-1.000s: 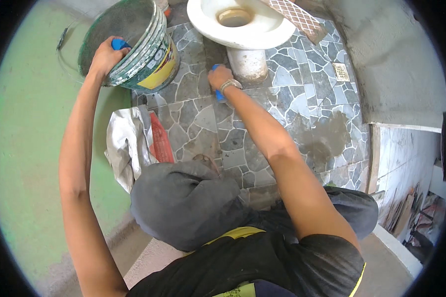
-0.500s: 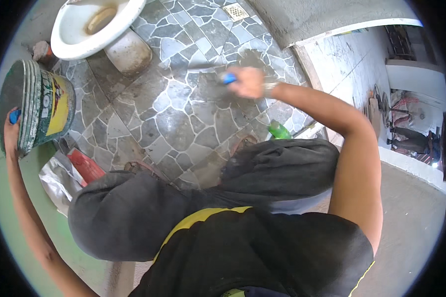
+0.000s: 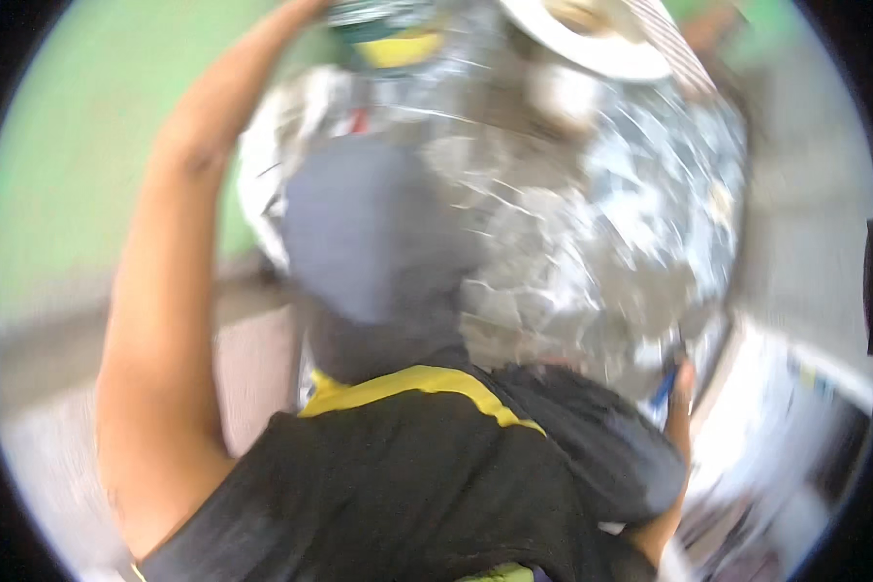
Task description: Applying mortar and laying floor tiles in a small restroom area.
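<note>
The frame is badly blurred. My left hand is at the upper edge by the green bucket with its yellow label; its fingers are unclear. My right hand is low at the right beside my bent leg, closed round a blue-handled tool with a dark end, near the grey mosaic-tiled floor. The white toilet stands at the top. A white and red sack lies left of my leg.
A green-painted wall or surface runs along the left, a grey wall along the right. A lattice-patterned board is beside the toilet. A pale, cluttered area lies beyond the tiles at lower right.
The view has swung sharply since half a second ago. My right hand with the blue-handled tool has moved from over the middle tiles down beside my right leg. My left hand remains at the bucket.
</note>
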`<state>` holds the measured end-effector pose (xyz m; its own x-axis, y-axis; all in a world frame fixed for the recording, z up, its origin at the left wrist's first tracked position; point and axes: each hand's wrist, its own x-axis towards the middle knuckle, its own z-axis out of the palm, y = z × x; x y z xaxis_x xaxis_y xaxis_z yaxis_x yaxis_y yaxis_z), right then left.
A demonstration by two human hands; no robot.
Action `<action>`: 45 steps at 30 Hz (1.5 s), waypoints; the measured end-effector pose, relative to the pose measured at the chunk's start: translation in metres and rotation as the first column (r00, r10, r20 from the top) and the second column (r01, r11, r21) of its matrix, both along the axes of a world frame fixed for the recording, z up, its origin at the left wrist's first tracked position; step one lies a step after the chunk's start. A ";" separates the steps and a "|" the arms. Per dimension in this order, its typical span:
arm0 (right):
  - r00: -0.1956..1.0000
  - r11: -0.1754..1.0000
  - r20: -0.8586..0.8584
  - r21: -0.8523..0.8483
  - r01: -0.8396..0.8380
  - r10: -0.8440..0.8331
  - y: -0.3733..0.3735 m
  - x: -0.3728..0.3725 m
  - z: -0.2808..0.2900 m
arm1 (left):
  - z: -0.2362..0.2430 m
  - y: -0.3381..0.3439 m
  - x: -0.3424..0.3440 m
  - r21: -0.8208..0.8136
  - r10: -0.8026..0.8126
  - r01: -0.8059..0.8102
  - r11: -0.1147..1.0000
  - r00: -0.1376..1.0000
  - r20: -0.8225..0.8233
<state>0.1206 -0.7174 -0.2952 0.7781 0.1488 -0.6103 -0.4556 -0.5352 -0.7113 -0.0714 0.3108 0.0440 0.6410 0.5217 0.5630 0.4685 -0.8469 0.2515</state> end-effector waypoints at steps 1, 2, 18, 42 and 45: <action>0.989 0.988 -0.048 0.061 0.141 -0.139 0.000 0.012 -0.008 | 0.009 -0.027 -0.006 0.009 0.006 -0.007 1.000 0.998 0.066; 1.000 0.999 -0.015 -0.040 0.024 -0.024 -0.001 0.020 -0.010 | 0.017 -0.055 -0.010 -0.021 -0.028 0.030 0.999 0.993 0.118; 0.674 0.456 -0.165 -0.620 -0.639 0.720 -0.002 0.066 0.011 | -0.093 -0.176 -0.313 -0.268 0.557 -0.679 0.684 0.723 -0.408; -0.056 0.451 0.720 -0.491 -0.745 0.692 0.472 -0.018 0.294 | 0.029 -0.138 -0.165 -0.558 -0.149 -0.008 0.830 0.960 -0.237; 0.103 0.391 0.479 -0.554 -0.735 0.872 0.433 0.008 0.303 | 0.052 -0.163 -0.120 -0.678 -0.407 0.153 0.718 0.883 -0.232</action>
<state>0.1283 -0.2840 0.0076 0.3798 0.9166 -0.1250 0.8231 -0.3965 -0.4065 -0.1910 0.1477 0.0956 0.8955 0.4312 -0.1098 0.3953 -0.6575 0.6415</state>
